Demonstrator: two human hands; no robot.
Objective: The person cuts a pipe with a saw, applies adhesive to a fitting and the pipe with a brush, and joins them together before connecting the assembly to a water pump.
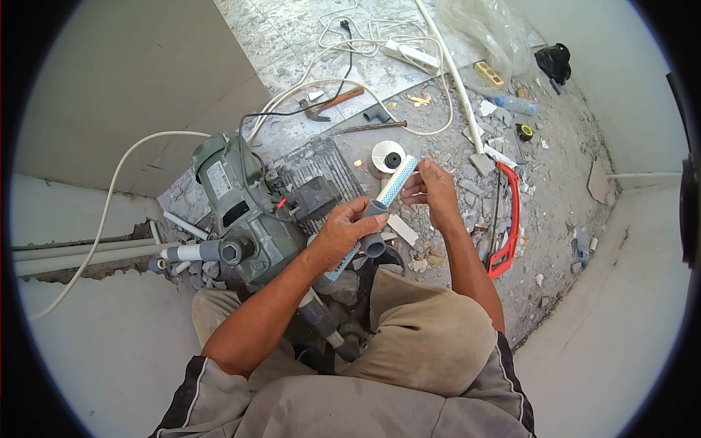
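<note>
left hand (343, 232) grasping 1 grey fitting (373, 233); right hand (437, 191) at 1 blue-patterned pipe (398, 182), cannot tell if gripping; 1 hammer (339, 102)

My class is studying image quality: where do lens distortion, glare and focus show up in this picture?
Head view: black rounded corners and fisheye bending around the frame; head view: tiled floor at the top pale, nearly washed out; head view: left hand and grey pipe fitting fairly sharp, no obvious motion blur; head view: print on the water pump label illegible.
</note>
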